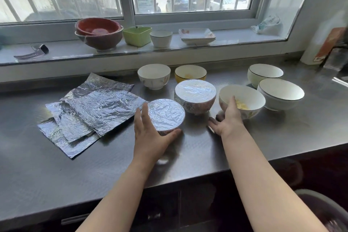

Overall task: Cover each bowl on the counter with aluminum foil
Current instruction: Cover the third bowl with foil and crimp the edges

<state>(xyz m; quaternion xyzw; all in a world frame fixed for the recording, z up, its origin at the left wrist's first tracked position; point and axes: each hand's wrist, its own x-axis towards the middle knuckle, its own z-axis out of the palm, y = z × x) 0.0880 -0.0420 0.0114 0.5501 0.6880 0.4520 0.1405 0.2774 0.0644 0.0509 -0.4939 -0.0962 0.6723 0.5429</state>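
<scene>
Our left hand (150, 133) has open counter (197, 149) toward us; foil sheets (90, 111) crowd its left, a wrapped bowl (194, 96) blocks beyond

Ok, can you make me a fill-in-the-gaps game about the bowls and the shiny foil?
1. ____ bowls on the counter already wear foil.
2. The left hand holds a bowl covered in ____.
3. The right hand grips a bowl with ____ food inside.
4. The spare foil sheets lie to the ____ of the bowls.

Answers: two; foil; yellow; left

Both forearms were bare and extended forward. Left hand (150, 133) was spread, thumb and fingers cupped. Right hand (228, 118) was curled, thumb raised.
</scene>
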